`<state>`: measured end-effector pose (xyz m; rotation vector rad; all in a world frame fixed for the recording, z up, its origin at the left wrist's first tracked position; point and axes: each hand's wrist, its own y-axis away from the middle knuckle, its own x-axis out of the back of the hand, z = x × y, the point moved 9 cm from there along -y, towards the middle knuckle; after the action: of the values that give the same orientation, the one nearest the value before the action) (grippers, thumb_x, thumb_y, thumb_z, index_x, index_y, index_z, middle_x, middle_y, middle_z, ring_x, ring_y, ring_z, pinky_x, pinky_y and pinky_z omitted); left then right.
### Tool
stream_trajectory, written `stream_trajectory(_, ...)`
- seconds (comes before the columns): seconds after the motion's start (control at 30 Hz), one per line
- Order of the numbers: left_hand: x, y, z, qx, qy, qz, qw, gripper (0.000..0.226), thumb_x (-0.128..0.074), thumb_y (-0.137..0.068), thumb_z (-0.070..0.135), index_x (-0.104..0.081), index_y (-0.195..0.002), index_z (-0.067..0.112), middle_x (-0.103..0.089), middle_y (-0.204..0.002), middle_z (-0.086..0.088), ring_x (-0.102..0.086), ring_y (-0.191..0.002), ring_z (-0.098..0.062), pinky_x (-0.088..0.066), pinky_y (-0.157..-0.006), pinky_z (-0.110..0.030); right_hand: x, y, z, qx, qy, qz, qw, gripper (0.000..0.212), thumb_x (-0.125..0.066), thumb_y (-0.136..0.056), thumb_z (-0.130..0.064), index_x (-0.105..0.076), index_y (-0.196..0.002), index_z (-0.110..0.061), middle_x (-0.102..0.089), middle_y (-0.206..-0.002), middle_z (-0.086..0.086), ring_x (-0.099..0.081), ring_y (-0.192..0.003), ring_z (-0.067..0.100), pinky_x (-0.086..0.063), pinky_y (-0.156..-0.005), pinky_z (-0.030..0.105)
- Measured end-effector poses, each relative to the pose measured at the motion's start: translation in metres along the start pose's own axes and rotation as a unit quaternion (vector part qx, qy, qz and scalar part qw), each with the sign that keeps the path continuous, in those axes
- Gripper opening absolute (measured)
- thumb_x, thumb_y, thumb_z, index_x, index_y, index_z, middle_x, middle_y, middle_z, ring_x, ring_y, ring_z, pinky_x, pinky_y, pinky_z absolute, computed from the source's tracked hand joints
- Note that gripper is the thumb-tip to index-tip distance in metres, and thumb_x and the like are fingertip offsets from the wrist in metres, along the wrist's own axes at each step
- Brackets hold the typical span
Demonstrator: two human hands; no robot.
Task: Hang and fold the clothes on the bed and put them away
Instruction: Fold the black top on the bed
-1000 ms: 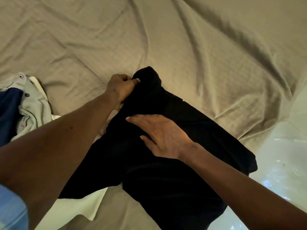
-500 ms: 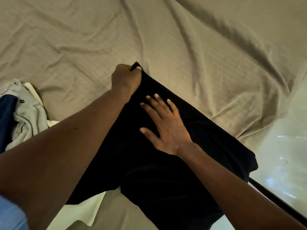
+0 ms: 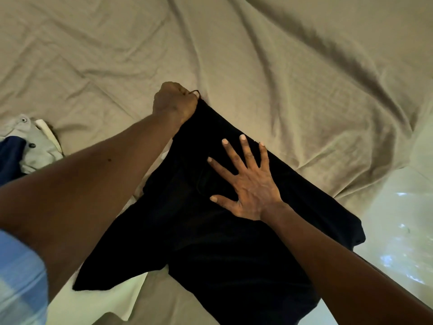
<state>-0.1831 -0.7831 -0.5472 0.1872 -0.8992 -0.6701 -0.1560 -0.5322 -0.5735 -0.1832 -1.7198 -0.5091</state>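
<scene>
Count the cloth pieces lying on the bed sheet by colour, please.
Black: 1, the black garment
Grey: 1, the grey garment
Navy: 1, the navy garment
White: 1, the white cloth, partly under the black one
Total: 4

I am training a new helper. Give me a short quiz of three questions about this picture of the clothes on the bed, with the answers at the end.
1. True or false: the right hand lies flat, with fingers spread, on the black garment.
2. What does the left hand grip? A: the far end of the black garment. B: a hanger. C: a pillow.
3. Fill in the gap: the buttoned grey garment lies at the ___ edge of the view.
Key: 1 true; 2 A; 3 left.
</scene>
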Motion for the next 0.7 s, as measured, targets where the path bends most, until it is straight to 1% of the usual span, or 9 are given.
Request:
stream_trajectory(0.1, 0.0, -0.012, -0.015, 0.057, 0.105, 0.016, 0.993, 0.02, -0.076, -0.091, 0.035, -0.069, -0.082, 0.018, -0.073, -0.092, -0.001, -0.073, -0.095, -0.021, -0.059, -0.094, -0.033, 0.0, -0.001, 0.0, 0.0, -0.001, 0.006, 1.0, 0.086, -0.019, -0.093, -0.086, 0.006, -0.163, -0.043, 0.017, -0.173, 0.004, 0.023, -0.156, 0.038, 0.001, -0.12, 0.071)
stream_trajectory(0.17, 0.002, -0.012, -0.016, 0.032, 0.076, 0.027, 0.996, 0.016, -0.075, -0.091, 0.036, -0.07, -0.088, 0.021, -0.073, -0.096, 0.002, -0.071, -0.095, -0.017, -0.058, -0.094, -0.03, -0.001, -0.001, 0.0, 0.001, -0.002, 0.007, 1.0, 0.088, -0.019, -0.092, -0.088, 0.005, -0.163, -0.043, 0.016, -0.173, 0.004, 0.022, -0.156, 0.039, 0.002, -0.12, 0.071)
stream_trajectory(0.23, 0.017, 0.003, -0.002, -0.075, -0.018, 0.075, 0.994, 0.016, -0.069, -0.091, 0.032, -0.067, -0.104, 0.022, -0.069, -0.101, 0.006, -0.064, -0.094, -0.012, -0.052, -0.091, -0.027, -0.002, 0.0, 0.0, 0.004, -0.004, 0.004, 1.0, 0.093, -0.02, -0.088, -0.092, 0.003, -0.164, -0.042, 0.015, -0.173, 0.005, 0.022, -0.156, 0.04, 0.001, -0.12, 0.071)
stream_trajectory(0.3, 0.033, 0.034, 0.015, -0.224, -0.089, 0.095, 0.966, 0.025, -0.063, -0.085, 0.021, -0.063, -0.11, 0.023, -0.065, -0.103, 0.008, -0.057, -0.088, -0.006, -0.046, -0.083, -0.026, -0.002, 0.001, 0.001, 0.007, -0.008, 0.0, 1.0, 0.1, -0.022, -0.084, -0.095, 0.002, -0.164, -0.04, 0.013, -0.173, 0.005, 0.021, -0.156, 0.04, 0.001, -0.12, 0.071)
stream_trajectory(0.4, 0.03, 0.067, 0.01, -0.341, -0.161, -0.024, 0.926, 0.039, -0.064, -0.075, 0.015, -0.065, -0.112, 0.027, -0.068, -0.107, 0.013, -0.054, -0.073, 0.01, -0.044, -0.079, -0.025, 0.001, 0.003, 0.0, 0.01, -0.027, 0.023, 0.999, 0.101, -0.028, -0.086, -0.092, -0.01, -0.166, -0.032, 0.002, -0.174, 0.005, 0.014, -0.158, 0.037, 0.001, -0.122, 0.069)
stream_trajectory(0.47, 0.014, 0.071, -0.015, -0.305, -0.237, -0.168, 0.907, 0.048, -0.071, -0.077, 0.014, -0.064, -0.121, 0.032, -0.064, -0.113, 0.015, -0.055, -0.073, 0.013, -0.044, -0.08, -0.024, 0.006, 0.007, -0.003, 0.018, -0.039, 0.059, 0.997, 0.088, -0.036, -0.094, -0.08, -0.03, -0.162, -0.025, -0.017, -0.172, 0.006, -0.002, -0.16, 0.034, -0.005, -0.124, 0.067)
stream_trajectory(0.53, 0.009, 0.069, -0.032, -0.279, -0.285, -0.223, 0.89, 0.039, -0.078, -0.081, 0.017, -0.067, -0.114, 0.036, -0.062, -0.108, 0.015, -0.058, -0.079, 0.004, -0.046, -0.082, -0.024, 0.012, 0.012, -0.007, 0.039, -0.061, 0.11, 0.991, 0.066, -0.045, -0.1, -0.063, -0.049, -0.152, -0.022, -0.038, -0.164, 0.005, -0.019, -0.158, 0.033, -0.014, -0.124, 0.063)
stream_trajectory(0.63, 0.015, 0.056, -0.037, -0.232, -0.167, -0.221, 0.932, 0.013, -0.08, -0.088, 0.024, -0.07, -0.085, 0.032, -0.069, -0.085, 0.014, -0.063, -0.071, -0.003, -0.048, -0.072, -0.021, 0.025, 0.012, -0.001, -0.011, -0.206, 0.171, 0.963, 0.037, -0.054, -0.103, -0.043, -0.07, -0.129, -0.021, -0.06, -0.145, -0.005, -0.038, -0.151, 0.021, -0.027, -0.123, 0.051)
stream_trajectory(0.7, 0.015, 0.045, -0.041, -0.15, -0.015, -0.229, 0.962, 0.013, -0.073, -0.095, 0.018, -0.067, -0.084, 0.022, -0.065, -0.073, 0.012, -0.055, -0.056, -0.005, -0.048, -0.06, -0.022, 0.034, 0.01, 0.021, -0.131, -0.402, 0.203, 0.883, 0.023, -0.058, -0.104, -0.038, -0.077, -0.108, -0.025, -0.071, -0.118, -0.016, -0.059, -0.126, 0.006, -0.043, -0.111, 0.038)
